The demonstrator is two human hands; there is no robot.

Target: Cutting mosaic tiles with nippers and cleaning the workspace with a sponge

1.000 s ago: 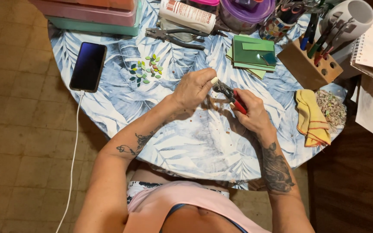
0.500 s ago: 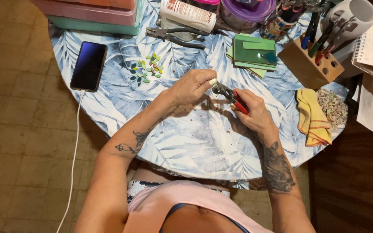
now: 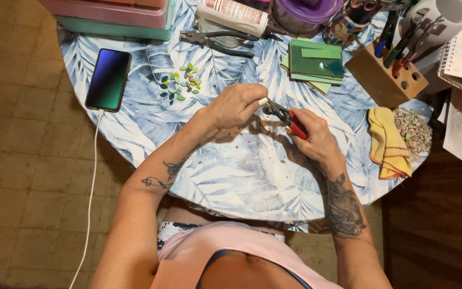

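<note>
From the head camera, the right hand (image 3: 312,132) is wrapped tight around the red handles of small pliers (image 3: 284,115). The left hand (image 3: 237,104) is curled just left of the pliers, and its fingertips pinch a tiny pale piece (image 3: 263,101) right at the metal tip. Both hands are over the round table (image 3: 231,171) with a blue leaf cloth. Little green leaf pieces (image 3: 182,83) lie up and left of the pliers. A phone (image 3: 108,79) lies further left. A yellow cloth (image 3: 387,142) lies to the right of the pliers.
</note>
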